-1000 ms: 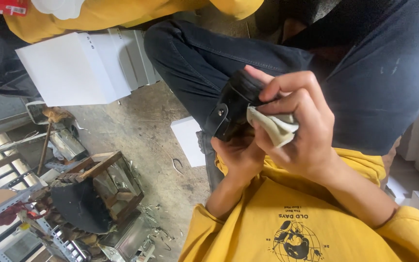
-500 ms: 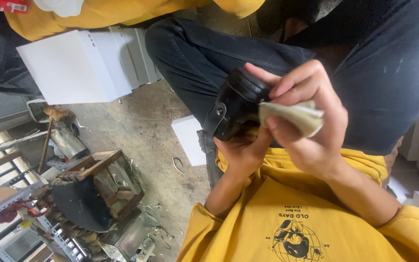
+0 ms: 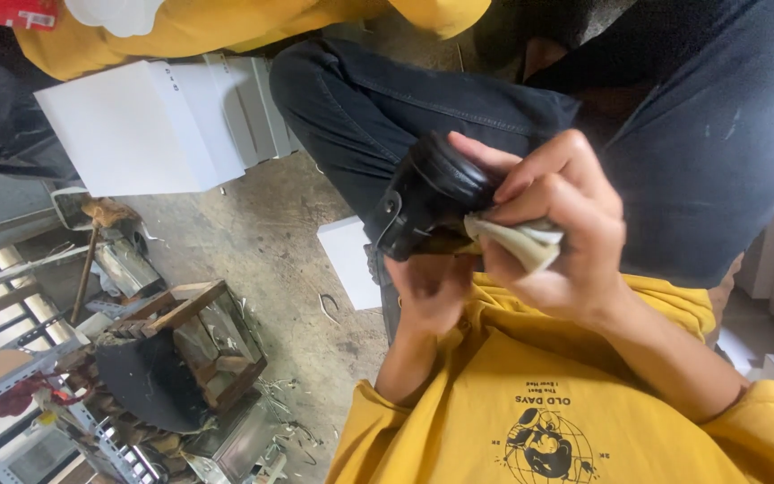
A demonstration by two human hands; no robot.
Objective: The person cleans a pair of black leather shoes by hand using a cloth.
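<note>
A black leather shoe (image 3: 427, 202) is held up in front of my yellow shirt. My left hand (image 3: 432, 287) grips it from below, fingers curled under its opening. My right hand (image 3: 557, 224) pinches a folded pale cloth (image 3: 517, 240) and presses it against the shoe's right side. Part of the shoe is hidden behind my right fingers. Behind the hands are legs in dark jeans (image 3: 387, 108).
A large white box (image 3: 127, 125) and a small white box (image 3: 349, 260) lie on the dirty concrete floor. A wooden crate of scraps (image 3: 194, 345) and a metal rack (image 3: 11, 394) stand at lower left. Another person in yellow (image 3: 226, 22) sits at the top.
My right hand has slid the cloth down and inward along the shoe, from its upper side to near its opening. My left hand keeps the same hold.
</note>
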